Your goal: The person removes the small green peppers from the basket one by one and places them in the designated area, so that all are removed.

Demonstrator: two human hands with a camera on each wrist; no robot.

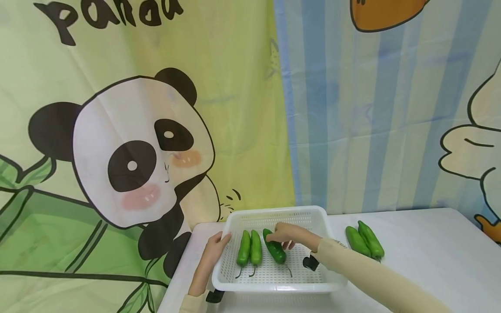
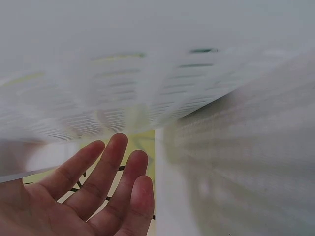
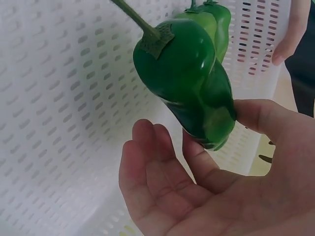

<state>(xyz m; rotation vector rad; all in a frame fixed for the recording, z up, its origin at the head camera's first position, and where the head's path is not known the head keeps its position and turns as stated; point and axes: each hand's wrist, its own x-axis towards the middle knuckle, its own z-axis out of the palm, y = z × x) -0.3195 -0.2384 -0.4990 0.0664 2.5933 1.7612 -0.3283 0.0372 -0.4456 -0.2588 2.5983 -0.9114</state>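
Note:
My right hand (image 1: 287, 234) pinches the far end of a dark green pepper (image 3: 184, 73) between thumb and forefinger, the other fingers apart from it. That pepper hangs slanted over the basket floor, its stem toward me; whether it touches the floor I cannot tell. Two lighter green peppers (image 1: 249, 248) lie side by side in the left part of a white perforated basket (image 1: 274, 288). At the basket's left side, my left hand (image 1: 214, 252) holds the rim, thumb over it. The fingers of that hand (image 2: 98, 191) extend along the outside wall in the left wrist view.
Two more green peppers (image 1: 364, 240) lie on the white tablecloth (image 1: 434, 243) to the right of the basket. A curtain with a panda print (image 1: 250, 108) hangs right behind the table. The table's left edge runs close beside my left forearm.

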